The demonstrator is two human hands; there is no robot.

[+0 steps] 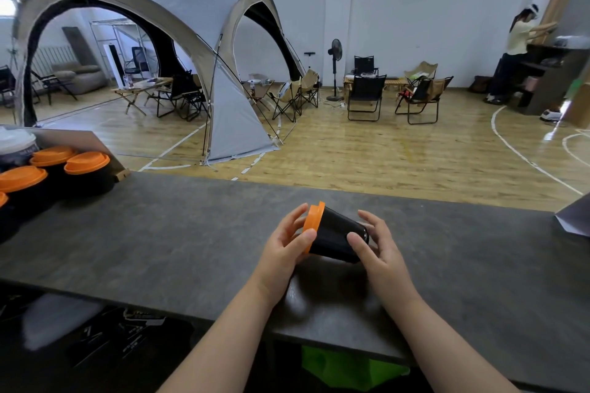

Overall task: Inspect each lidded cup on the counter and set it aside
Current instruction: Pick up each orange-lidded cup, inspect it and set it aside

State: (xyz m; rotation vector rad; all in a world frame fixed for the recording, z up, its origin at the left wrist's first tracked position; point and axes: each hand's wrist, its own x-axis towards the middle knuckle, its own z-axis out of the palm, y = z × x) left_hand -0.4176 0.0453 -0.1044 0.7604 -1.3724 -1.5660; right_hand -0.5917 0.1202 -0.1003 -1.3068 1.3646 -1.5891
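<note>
**A:** Where was the cup (335,236)?

**B:** Held sideways over the table (159,233), orange lid (314,223) pointing left. The left hand (287,242) pinched the lid's rim, and the right hand (376,246) curled round the base.

**A:** Any advice?

**B:** I'd have rotated it slowly, checked the seal, then stood it apart from the other cups (86,163).

The left hand (284,249) and the right hand (381,252) were bare, fingers and thumbs alike. Behind the fingers, the wrists, the left forearm (230,322) and the right forearm (440,338) were bare skin, uncovered to the view's lower edge.
</note>
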